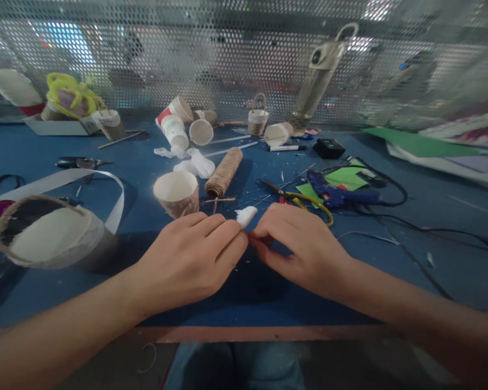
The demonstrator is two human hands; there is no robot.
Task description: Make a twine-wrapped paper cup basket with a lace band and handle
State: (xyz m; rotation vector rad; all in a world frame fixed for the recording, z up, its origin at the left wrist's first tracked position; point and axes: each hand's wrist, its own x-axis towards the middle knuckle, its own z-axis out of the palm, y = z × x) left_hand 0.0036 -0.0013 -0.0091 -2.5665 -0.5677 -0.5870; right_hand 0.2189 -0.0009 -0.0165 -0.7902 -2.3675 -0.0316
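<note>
A white scrap (245, 215) is pinched between left hand (189, 257) and right hand (299, 246), knuckles up, near the worktop's (244, 303) front edge.

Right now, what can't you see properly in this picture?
Head view, the only one:
- The white scrap: both the left hand and the right hand pinch it, and the fingers hide its lower part.
- The basket on the left: the picture edge cuts it off.
- Behind the perforated screen: only blurry lights and shapes.
- The papers far right: too blurred to read.
</note>
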